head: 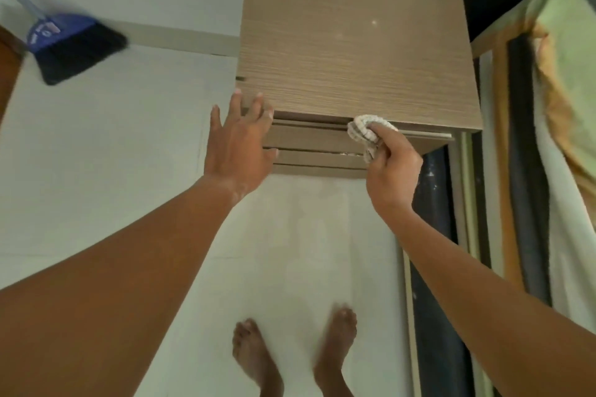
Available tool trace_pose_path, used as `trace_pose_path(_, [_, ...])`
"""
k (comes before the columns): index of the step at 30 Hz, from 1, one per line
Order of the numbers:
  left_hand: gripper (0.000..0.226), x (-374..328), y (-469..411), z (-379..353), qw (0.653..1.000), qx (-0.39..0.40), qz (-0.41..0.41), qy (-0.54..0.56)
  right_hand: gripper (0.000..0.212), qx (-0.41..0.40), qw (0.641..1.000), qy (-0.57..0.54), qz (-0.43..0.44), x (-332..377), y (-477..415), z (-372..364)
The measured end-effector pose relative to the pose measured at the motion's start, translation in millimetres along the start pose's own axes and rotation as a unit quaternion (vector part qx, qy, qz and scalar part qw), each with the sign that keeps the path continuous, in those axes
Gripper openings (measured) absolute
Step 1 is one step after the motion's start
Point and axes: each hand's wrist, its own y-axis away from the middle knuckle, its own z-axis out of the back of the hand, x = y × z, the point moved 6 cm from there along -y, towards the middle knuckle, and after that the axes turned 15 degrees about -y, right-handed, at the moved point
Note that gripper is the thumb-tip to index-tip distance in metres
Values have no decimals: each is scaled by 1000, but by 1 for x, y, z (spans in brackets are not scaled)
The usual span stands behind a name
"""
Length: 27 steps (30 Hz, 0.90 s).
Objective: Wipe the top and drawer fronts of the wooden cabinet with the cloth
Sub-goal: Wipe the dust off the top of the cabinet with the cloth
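Two bare feet (pixel 290 354) are standing on the pale floor (pixel 129 190) before the wooden cabinet (pixel 354 42). Nearer its front edge, the right hand (pixel 392 171) is pinching a bunched cloth (pixel 366 132) against the top drawer front (pixel 309 138) (toward the right corner). The left hand (pixel 238 145) is spreading open-fingered at the front left corner. A broom (pixel 74 45) is leaning farther left.

The cabinet (pixel 354 42) top lies bare, open to a sweep from any edge. Its right side sits close against the bed (pixel 554 106), leaving only a narrow gap. Left of it, open floor (pixel 145 155); a broom (pixel 74 45) stands well apart.
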Motion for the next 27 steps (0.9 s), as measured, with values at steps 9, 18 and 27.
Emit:
trace_pose_path(9, [68,-20,7,-28,995,-61,67,-30,74,195,924,225,239,21,-6,-111])
trace_pose_path(18, [72,-89,-5,-17,990,-81,110,-35,52,122,925,273,233,-61,-44,-31])
trace_pose_path(27, [73,-132,-16,-26,984,-129,117,-25,36,28,968,153,199,-143,-94,104])
